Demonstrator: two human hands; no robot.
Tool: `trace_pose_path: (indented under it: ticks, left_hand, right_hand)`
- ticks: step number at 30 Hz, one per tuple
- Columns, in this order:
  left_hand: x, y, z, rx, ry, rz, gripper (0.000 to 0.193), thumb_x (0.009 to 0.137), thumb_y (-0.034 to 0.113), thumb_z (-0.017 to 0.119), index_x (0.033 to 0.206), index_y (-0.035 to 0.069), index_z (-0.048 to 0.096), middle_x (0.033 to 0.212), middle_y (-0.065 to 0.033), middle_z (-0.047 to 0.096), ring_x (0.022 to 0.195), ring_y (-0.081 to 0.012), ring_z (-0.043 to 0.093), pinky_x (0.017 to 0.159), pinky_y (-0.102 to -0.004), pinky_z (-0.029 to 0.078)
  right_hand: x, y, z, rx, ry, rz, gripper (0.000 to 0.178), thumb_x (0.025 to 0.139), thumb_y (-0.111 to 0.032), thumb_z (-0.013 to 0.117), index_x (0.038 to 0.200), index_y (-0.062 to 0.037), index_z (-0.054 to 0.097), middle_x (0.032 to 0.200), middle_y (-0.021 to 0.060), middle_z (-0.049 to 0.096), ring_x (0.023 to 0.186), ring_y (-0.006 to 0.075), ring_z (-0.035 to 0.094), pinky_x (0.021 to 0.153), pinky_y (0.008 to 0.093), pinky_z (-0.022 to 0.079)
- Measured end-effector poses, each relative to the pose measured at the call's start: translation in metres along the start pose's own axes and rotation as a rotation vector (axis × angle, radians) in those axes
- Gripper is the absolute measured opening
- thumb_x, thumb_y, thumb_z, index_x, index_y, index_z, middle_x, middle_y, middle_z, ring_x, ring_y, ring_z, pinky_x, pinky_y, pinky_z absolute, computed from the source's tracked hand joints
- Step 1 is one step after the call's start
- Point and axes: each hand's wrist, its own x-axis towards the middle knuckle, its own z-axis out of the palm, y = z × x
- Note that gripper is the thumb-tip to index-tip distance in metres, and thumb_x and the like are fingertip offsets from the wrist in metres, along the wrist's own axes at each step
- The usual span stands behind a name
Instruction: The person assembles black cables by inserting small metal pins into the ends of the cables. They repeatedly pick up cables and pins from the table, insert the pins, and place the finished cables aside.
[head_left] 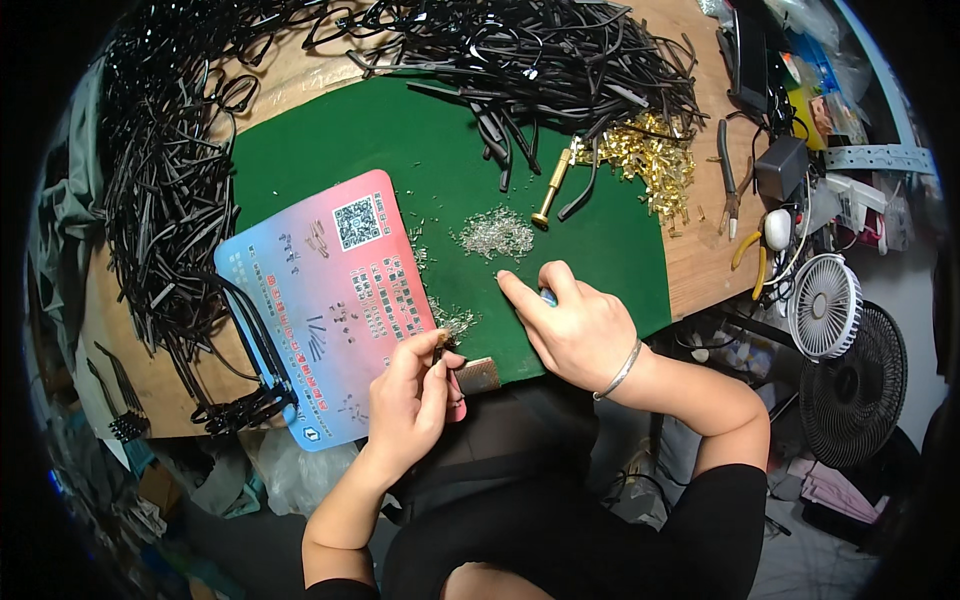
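Observation:
Near the green mat's front edge, my left hand (408, 392) pinches a small gold-coloured piece (443, 341) between thumb and fingers; its exact kind is hard to make out. Just beside those fingertips lie a small heap of silver screw-like bits (455, 318) and a flat metal-faced block (478, 376). My right hand (580, 328) is over the mat, its index finger stretched toward a larger pile of tiny silver screw-like pieces (497, 234). Its other fingers curl around a mostly hidden blue thing (548, 297). The fingertip stops short of the pile.
A pink and blue printed sheet (300, 262) covers the left of the green mat (610, 240). Black eyeglass temples (560, 60) heap along the back and left (160, 220). Gold parts (650, 160), a brass screwdriver (553, 187), pliers (728, 180) and a small white fan (825, 305) stand right.

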Motion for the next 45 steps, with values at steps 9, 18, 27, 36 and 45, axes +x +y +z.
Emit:
trace_pose_path:
  ticks: [9,18,27,36,45]
  left_hand:
    - [-0.006,0.005,-0.006,-0.316,-0.052,-0.203,0.027,0.092,-0.001,0.042,0.119,-0.003,0.041,0.093,-0.0104,0.06,0.061,-0.0085,0.057,0.053,-0.0204,0.048]
    - [0.0,0.008,-0.014,-0.324,-0.044,-0.251,0.025,0.093,0.0,0.042,0.118,-0.004,0.042,0.092,-0.0103,0.061,0.058,-0.0066,0.056,0.051,-0.0182,0.046]
    - [-0.006,-0.01,0.006,0.138,0.141,0.066,0.021,0.09,-0.003,0.044,0.112,-0.003,0.048,0.079,-0.0067,0.061,0.055,-0.0072,0.057,0.047,-0.02,0.046]
    - [-0.004,-0.012,0.014,0.368,0.273,0.214,0.022,0.085,-0.003,0.051,0.107,-0.003,0.053,0.076,-0.0121,0.064,0.056,-0.0175,0.062,0.052,-0.0282,0.05]
    - [-0.005,-0.012,0.009,0.283,0.226,0.132,0.021,0.087,-0.003,0.048,0.107,-0.004,0.053,0.077,-0.0102,0.063,0.058,-0.013,0.06,0.053,-0.0249,0.048]
  right_hand:
    - [0.006,-0.006,-0.006,-0.012,-0.082,0.087,0.044,0.073,-0.008,0.063,0.116,-0.0096,0.054,0.086,0.0094,0.048,0.062,0.0215,0.058,0.049,0.0318,0.049]
    - [0.012,-0.005,-0.007,0.091,-0.153,0.087,0.041,0.075,-0.007,0.059,0.114,-0.0109,0.051,0.086,0.0124,0.047,0.06,0.028,0.059,0.048,0.0374,0.05]
    - [0.018,-0.042,-0.012,0.685,-0.439,0.07,0.028,0.086,-0.011,0.051,0.113,-0.0092,0.049,0.086,0.0142,0.053,0.072,0.0306,0.056,0.063,0.0381,0.052]
    - [0.018,-0.043,-0.016,0.62,-0.496,0.104,0.031,0.085,-0.01,0.052,0.116,-0.0115,0.051,0.089,0.0114,0.051,0.071,0.0284,0.058,0.065,0.0368,0.052]
    - [0.013,-0.051,-0.012,0.354,-0.332,-0.027,0.032,0.081,-0.007,0.058,0.113,-0.0078,0.055,0.082,0.0109,0.049,0.053,0.0239,0.057,0.044,0.0316,0.05]
